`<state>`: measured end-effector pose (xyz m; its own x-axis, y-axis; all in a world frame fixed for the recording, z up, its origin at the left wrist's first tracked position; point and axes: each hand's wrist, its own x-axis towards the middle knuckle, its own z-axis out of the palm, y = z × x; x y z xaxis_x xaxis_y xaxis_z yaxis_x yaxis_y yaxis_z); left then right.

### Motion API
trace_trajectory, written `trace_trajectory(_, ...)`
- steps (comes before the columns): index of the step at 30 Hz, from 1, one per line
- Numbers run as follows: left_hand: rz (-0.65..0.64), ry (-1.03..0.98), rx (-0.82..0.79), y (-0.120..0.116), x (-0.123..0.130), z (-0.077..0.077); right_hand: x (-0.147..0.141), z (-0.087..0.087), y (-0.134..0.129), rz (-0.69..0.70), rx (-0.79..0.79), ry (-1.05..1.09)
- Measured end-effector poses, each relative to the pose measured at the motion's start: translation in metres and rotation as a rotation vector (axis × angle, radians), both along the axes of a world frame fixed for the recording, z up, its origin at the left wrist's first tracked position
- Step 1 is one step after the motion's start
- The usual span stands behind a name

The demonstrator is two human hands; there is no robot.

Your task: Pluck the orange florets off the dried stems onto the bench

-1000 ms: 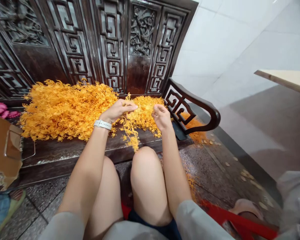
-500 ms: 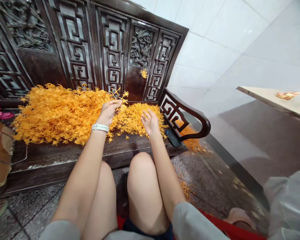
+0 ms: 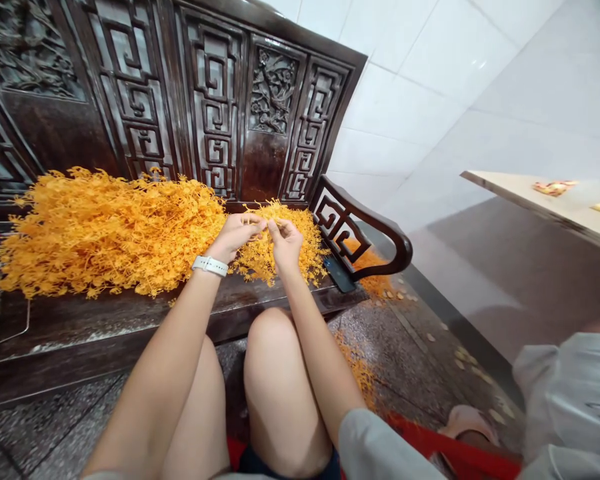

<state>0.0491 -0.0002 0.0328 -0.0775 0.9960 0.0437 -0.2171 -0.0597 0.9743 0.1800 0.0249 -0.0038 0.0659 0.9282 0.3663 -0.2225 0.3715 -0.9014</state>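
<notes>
My left hand (image 3: 239,235), with a pale watch band on the wrist, is closed in a pinch. My right hand (image 3: 286,245) is pinched too, its fingertips meeting those of the left. Between them is a thin orange plastic flower sprig (image 3: 263,213), mostly hidden by the fingers. Behind and below the hands lies a smaller pile of orange flower pieces (image 3: 307,243) on the bench seat. To the left, a much larger heap of orange sprigs (image 3: 115,233) with thin stems spreads over the seat.
The dark carved wooden bench (image 3: 130,320) has a curved armrest (image 3: 400,250) at right. A black phone (image 3: 339,275) lies beside it. Orange pieces (image 3: 355,363) litter the floor. A table edge (image 3: 540,207) juts in, and another person's sleeve (image 3: 570,387) shows at right.
My right hand has gone from open to pinched and moved left to meet my left hand, which shifted right. An orange piece seen in the air before the backrest is gone from there.
</notes>
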Motion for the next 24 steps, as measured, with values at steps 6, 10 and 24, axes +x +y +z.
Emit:
trace_trajectory(6, -0.151, 0.086, 0.016, -0.001, -0.008, -0.001, 0.011, -0.003, -0.002, 0.077, -0.009, -0.029)
trace_trajectory(10, -0.085, 0.205, 0.130, 0.001, -0.005, -0.004, 0.011, -0.003, -0.004, 0.110, -0.021, -0.041)
trace_trajectory(24, 0.429, -0.018, 0.052, 0.027, 0.005, -0.023, 0.002, 0.017, -0.037, 0.136, 0.166, -0.067)
